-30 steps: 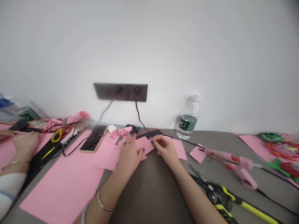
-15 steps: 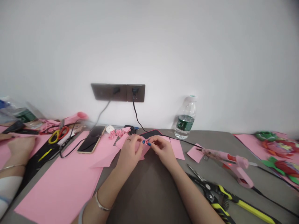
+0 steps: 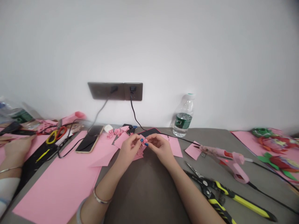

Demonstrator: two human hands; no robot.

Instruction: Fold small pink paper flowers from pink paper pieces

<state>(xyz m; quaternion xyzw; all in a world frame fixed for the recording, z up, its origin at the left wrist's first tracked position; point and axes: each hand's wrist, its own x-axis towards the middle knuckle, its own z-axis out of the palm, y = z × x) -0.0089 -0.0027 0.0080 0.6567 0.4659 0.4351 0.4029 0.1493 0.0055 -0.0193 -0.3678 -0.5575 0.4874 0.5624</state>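
My left hand (image 3: 129,148) and my right hand (image 3: 159,147) meet over the middle of the grey table (image 3: 149,189). Between their fingertips they pinch a small folded pink paper piece (image 3: 144,142). Pink paper squares (image 3: 175,147) lie under and beside both hands. A few small folded pink pieces (image 3: 115,132) sit just behind my left hand, near a phone (image 3: 89,138).
A large pink sheet (image 3: 63,183) lies at the left. A pink glue gun (image 3: 230,159), black scissors and yellow-handled pliers (image 3: 224,199) lie at the right. A water bottle (image 3: 183,116) stands by the wall. Another person's hand (image 3: 14,151) rests at far left near orange scissors (image 3: 55,134).
My left hand rose from flat on the pink paper and came to my right hand. Both now pinch the small pink piece together.
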